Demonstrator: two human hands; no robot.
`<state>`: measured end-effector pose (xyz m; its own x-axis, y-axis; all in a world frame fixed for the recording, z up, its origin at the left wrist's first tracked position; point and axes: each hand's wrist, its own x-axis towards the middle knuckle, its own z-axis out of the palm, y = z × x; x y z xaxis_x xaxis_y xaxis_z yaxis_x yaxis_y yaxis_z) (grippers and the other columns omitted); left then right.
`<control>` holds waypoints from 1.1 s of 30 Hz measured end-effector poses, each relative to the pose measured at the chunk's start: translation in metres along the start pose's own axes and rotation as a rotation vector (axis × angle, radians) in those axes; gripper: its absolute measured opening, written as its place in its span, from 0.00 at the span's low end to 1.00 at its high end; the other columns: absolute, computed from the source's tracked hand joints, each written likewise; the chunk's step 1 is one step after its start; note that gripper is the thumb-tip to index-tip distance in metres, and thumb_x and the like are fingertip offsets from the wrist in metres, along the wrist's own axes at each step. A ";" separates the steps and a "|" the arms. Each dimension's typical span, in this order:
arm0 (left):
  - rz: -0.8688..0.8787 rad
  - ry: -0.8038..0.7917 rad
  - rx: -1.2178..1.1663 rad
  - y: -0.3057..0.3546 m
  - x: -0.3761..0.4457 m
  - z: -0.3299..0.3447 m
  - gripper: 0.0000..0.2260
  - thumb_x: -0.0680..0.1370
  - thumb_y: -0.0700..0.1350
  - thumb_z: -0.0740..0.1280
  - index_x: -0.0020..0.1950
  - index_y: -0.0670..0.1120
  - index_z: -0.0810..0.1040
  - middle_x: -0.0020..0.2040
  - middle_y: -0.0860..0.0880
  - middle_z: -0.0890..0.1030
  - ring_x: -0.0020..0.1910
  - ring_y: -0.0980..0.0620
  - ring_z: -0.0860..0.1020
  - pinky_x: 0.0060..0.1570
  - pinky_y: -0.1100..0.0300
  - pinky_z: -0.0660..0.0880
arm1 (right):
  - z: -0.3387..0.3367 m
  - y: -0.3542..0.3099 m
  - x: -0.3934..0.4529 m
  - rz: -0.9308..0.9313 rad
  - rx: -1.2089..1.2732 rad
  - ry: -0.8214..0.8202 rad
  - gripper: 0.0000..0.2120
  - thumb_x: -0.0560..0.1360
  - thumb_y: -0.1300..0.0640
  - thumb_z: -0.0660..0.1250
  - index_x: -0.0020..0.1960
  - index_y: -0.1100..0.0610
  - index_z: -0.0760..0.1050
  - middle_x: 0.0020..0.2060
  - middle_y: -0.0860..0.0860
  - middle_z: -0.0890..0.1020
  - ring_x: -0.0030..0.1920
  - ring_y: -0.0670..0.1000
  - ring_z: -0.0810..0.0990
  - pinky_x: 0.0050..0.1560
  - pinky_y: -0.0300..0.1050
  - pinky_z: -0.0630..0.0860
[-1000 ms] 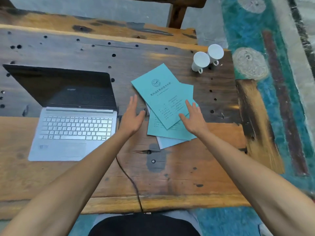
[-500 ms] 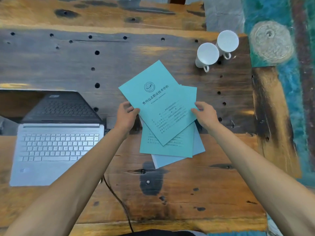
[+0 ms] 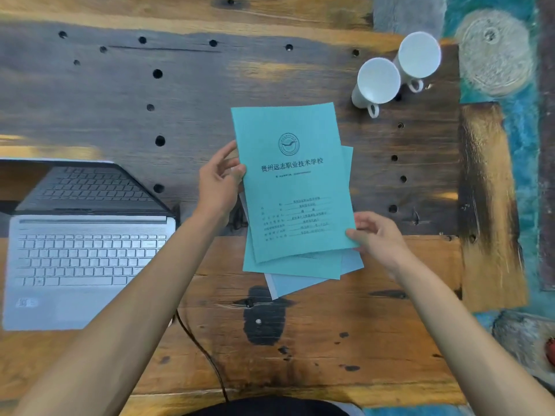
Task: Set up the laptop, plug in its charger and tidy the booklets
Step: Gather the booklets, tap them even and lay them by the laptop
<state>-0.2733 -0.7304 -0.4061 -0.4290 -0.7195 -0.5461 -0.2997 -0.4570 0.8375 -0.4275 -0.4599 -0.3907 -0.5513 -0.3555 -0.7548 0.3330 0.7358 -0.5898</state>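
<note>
Laptop [image 3: 87, 244]: sitting open at 9 o'clock on the table [image 3: 300, 340].
Charger cable [image 3: 201, 349]: running from beside the laptop toward 6 o'clock.
Left hand [image 3: 219, 181]: gripping the left edge of the booklets [image 3: 294, 187].
Booklets: being held in a loose stack at centre.
Right hand [image 3: 381, 238]: pinching their lower right corner.
Cups [image 3: 396, 70]: standing at 1 o'clock.

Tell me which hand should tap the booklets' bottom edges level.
Probably the right hand: it grips the booklets at their lower right corner, beside the uneven bottom edges. The left hand holds their upper left side.
</note>
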 end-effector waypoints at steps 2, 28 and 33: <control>0.002 -0.061 0.040 0.001 -0.002 0.002 0.21 0.81 0.32 0.63 0.72 0.47 0.75 0.58 0.38 0.82 0.51 0.46 0.81 0.49 0.49 0.80 | 0.004 0.015 -0.014 0.040 0.011 -0.014 0.12 0.78 0.67 0.70 0.60 0.56 0.78 0.55 0.57 0.83 0.53 0.52 0.84 0.44 0.41 0.83; -0.056 -0.084 0.553 -0.020 -0.008 0.006 0.17 0.78 0.39 0.69 0.67 0.41 0.76 0.58 0.48 0.82 0.49 0.55 0.81 0.50 0.56 0.80 | 0.006 0.011 0.041 -0.057 -0.044 0.171 0.19 0.79 0.50 0.71 0.68 0.55 0.78 0.51 0.44 0.84 0.54 0.46 0.83 0.58 0.48 0.80; -0.234 -0.096 0.362 -0.014 0.000 0.003 0.20 0.78 0.36 0.70 0.70 0.42 0.72 0.55 0.49 0.81 0.50 0.53 0.81 0.47 0.58 0.81 | 0.017 -0.014 0.069 -0.032 0.186 0.182 0.03 0.80 0.56 0.69 0.52 0.52 0.83 0.46 0.47 0.88 0.41 0.41 0.86 0.46 0.43 0.83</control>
<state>-0.2716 -0.7230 -0.4177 -0.3861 -0.5593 -0.7336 -0.6701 -0.3764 0.6397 -0.4569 -0.5045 -0.4395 -0.6867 -0.2549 -0.6808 0.4389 0.6011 -0.6678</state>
